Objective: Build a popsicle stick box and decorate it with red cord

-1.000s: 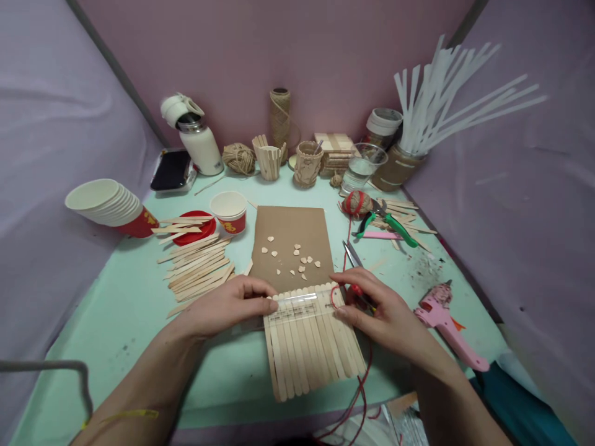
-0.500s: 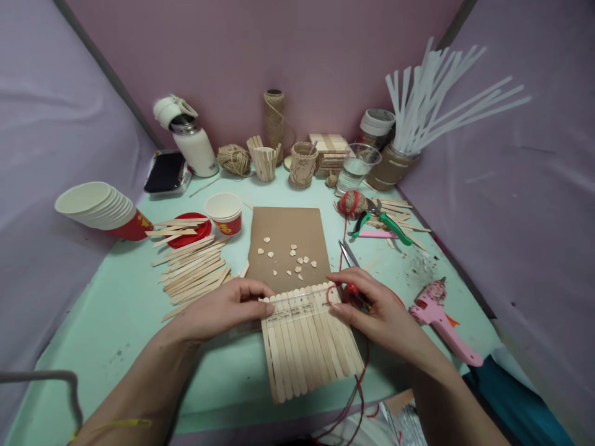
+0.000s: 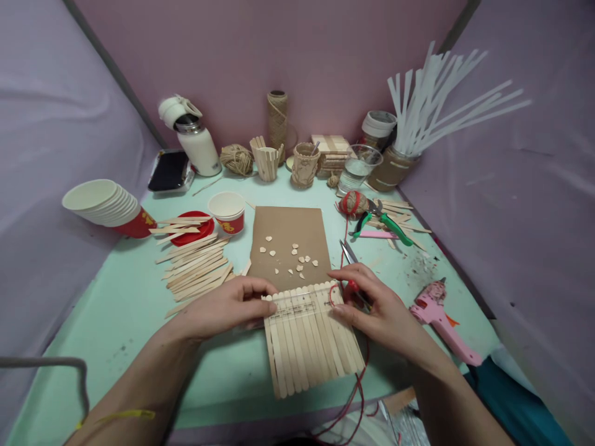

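A panel of craft sticks (image 3: 307, 353) laid side by side is held up between my two hands, over the table's near side. Across its upper part lies a clear strip with dark markings, looking like a ruler (image 3: 292, 310). My left hand (image 3: 237, 306) pinches the panel's upper left corner, thumb on the strip's end. At the upper right, my right hand (image 3: 372, 300) grips the edge, thumb in front and fingers behind. Red string (image 3: 333, 293) loops near that corner and hangs below. Scissors (image 3: 348, 253) with red handles lie partly hidden behind my right hand.
A brown board (image 3: 288, 223) bears several small wooden chips. Loose sticks (image 3: 198, 272) and paper cups (image 3: 227, 210) are on the left. To the right lie a twine ball (image 3: 353, 203), green-handled pliers (image 3: 395, 229) and a pink glue gun (image 3: 441, 322). A water cup (image 3: 356, 173) stands behind.
The whole view has shifted slightly, with things appearing a little further right. Both hands keep the same hold on the stick panel.
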Available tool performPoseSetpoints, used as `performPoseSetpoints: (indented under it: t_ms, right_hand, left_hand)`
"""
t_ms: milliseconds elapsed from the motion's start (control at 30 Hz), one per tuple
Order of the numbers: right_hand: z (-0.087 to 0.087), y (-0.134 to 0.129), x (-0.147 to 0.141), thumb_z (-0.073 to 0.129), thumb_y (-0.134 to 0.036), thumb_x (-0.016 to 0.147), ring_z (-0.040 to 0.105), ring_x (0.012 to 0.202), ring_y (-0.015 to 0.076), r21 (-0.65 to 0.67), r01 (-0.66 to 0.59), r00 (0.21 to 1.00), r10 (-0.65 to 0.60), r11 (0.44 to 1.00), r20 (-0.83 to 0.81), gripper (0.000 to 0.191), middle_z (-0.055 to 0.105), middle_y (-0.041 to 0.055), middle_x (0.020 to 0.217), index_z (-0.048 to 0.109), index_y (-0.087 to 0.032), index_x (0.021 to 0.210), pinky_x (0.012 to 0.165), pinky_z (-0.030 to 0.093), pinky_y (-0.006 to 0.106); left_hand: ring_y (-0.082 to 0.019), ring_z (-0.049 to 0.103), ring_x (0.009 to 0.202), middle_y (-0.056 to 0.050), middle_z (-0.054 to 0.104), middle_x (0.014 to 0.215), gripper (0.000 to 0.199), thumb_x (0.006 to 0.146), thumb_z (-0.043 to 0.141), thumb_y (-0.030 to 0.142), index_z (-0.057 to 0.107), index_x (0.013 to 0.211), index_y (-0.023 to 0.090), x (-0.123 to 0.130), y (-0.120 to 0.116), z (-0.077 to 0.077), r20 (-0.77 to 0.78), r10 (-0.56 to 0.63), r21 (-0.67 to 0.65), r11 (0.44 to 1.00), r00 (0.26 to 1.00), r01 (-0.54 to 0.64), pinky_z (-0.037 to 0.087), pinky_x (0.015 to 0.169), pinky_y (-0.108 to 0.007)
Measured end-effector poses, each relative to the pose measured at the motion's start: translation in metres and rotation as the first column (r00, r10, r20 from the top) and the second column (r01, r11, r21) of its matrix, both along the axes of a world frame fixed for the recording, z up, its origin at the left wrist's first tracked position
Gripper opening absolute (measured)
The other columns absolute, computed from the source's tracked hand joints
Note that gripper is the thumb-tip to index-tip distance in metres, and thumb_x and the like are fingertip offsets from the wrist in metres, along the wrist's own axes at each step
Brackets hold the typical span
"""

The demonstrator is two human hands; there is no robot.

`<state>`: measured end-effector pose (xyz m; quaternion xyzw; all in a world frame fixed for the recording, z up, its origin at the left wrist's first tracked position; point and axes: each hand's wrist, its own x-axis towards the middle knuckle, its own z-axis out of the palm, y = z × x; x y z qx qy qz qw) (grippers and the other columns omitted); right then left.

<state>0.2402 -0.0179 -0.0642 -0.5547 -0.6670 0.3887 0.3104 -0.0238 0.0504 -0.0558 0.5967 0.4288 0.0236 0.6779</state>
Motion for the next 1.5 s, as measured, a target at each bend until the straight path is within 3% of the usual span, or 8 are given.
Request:
performPoseSetpoints:
  t_ms: [167, 333, 433, 533, 833, 1000, 1167, 1500]
  right_hand:
    - [0.002, -0.001, -0.001, 0.064, -0.033, 0.084, 0.059, 0.088, 0.0157, -0.022, 0.003, 1.000, -0.003, 1.000, 0.008, 0.037, 0.052, 0.0055, 0.112, 0.058, -0.028, 0.120, 0.075, 0.054, 0.031]
    - [0.000, -0.002, 0.002, 0.063, -0.029, 0.084, 0.058, 0.078, 0.0123, 0.000, 0.022, 1.000, -0.022, 1.000, -0.004, 0.039, 0.049, 0.0056, 0.114, 0.055, -0.028, 0.123, 0.072, 0.054, 0.030]
    - [-0.001, -0.004, 0.003, 0.062, -0.030, 0.086, 0.057, 0.076, 0.0116, 0.054, 0.032, 0.999, -0.033, 0.998, 0.026, 0.040, 0.048, 0.0053, 0.113, 0.053, -0.029, 0.124, 0.073, 0.055, 0.031]
    - [0.001, -0.005, 0.006, 0.059, -0.034, 0.088, 0.057, 0.079, 0.0127, 0.092, 0.053, 0.995, -0.060, 0.994, 0.077, 0.039, 0.048, 0.0060, 0.114, 0.052, -0.028, 0.126, 0.077, 0.053, 0.033]
    - [0.015, -0.023, 0.028, 0.041, -0.025, 0.096, 0.053, 0.112, 0.0216, 0.237, 0.180, 0.958, -0.225, 0.955, 0.179, 0.034, 0.052, 0.0077, 0.119, 0.055, -0.029, 0.127, 0.092, 0.047, 0.037]
    - [0.026, -0.032, 0.030, 0.041, -0.026, 0.096, 0.060, 0.096, 0.0202, 0.231, 0.205, 0.943, -0.256, 0.951, 0.215, 0.031, 0.059, 0.0074, 0.108, 0.056, -0.027, 0.124, 0.083, 0.050, 0.036]
    - [0.035, -0.038, 0.009, 0.044, -0.016, 0.092, 0.062, 0.098, 0.0212, 0.337, -0.008, 0.939, -0.109, 0.941, 0.326, 0.035, 0.063, 0.0079, 0.109, 0.058, -0.027, 0.122, 0.079, 0.052, 0.034]
    - [0.018, -0.028, -0.028, 0.053, -0.023, 0.092, 0.065, 0.088, 0.0218, 0.469, -0.435, 0.773, 0.052, 0.769, 0.632, 0.030, 0.068, 0.0134, 0.118, 0.059, -0.014, 0.121, 0.070, 0.045, 0.035]
  left_hand:
    - [-0.015, 0.055, 0.075, -0.002, 0.064, 0.085, 0.042, 0.083, 0.057, 0.051, 0.064, 0.109, 0.020, -0.009, 0.002, 0.013, -0.148, -0.034, 0.220, 0.973, 0.988, 0.066, 0.041, 0.065, -0.025]
    - [-0.022, 0.059, 0.093, -0.006, 0.066, 0.112, 0.050, 0.081, 0.057, 0.058, 0.063, 0.116, 0.023, -0.009, 0.014, 0.038, -0.226, 0.192, 0.528, 0.848, 0.955, -0.045, 0.045, 0.078, -0.031]
    - [-0.023, 0.058, 0.105, -0.005, 0.066, 0.115, 0.045, 0.081, 0.058, 0.055, 0.065, 0.110, 0.022, 0.013, 0.026, 0.045, -0.123, 0.084, 0.429, 0.903, 0.989, -0.023, 0.044, 0.089, -0.033]
    - [-0.021, 0.063, 0.097, -0.008, 0.070, 0.107, 0.046, 0.079, 0.061, 0.054, 0.064, 0.107, 0.017, 0.036, 0.039, 0.040, 0.044, -0.070, 0.076, 0.995, 0.997, 0.066, 0.047, 0.085, -0.033]
    - [-0.011, 0.055, 0.066, 0.003, 0.064, 0.073, 0.036, 0.074, 0.072, 0.038, 0.068, 0.106, 0.021, 0.048, 0.052, 0.007, 0.174, -0.204, -0.248, 0.938, 0.963, 0.243, 0.037, 0.062, -0.024]
    - [-0.007, 0.051, 0.058, 0.004, 0.065, 0.073, 0.037, 0.072, 0.073, 0.027, 0.066, 0.108, 0.020, 0.049, 0.051, -0.002, 0.276, -0.206, -0.311, 0.905, 0.939, 0.290, 0.036, 0.057, -0.022]
    - [-0.008, 0.052, 0.057, 0.004, 0.065, 0.072, 0.042, 0.071, 0.074, 0.026, 0.064, 0.111, 0.020, 0.048, 0.052, -0.007, 0.298, -0.220, -0.305, 0.900, 0.929, 0.311, 0.037, 0.056, -0.021]
    - [-0.009, 0.056, 0.066, 0.002, 0.068, 0.073, 0.036, 0.068, 0.077, 0.024, 0.069, 0.102, 0.018, 0.047, 0.054, -0.012, 0.311, -0.125, -0.395, 0.884, 0.942, 0.248, 0.039, 0.064, -0.023]
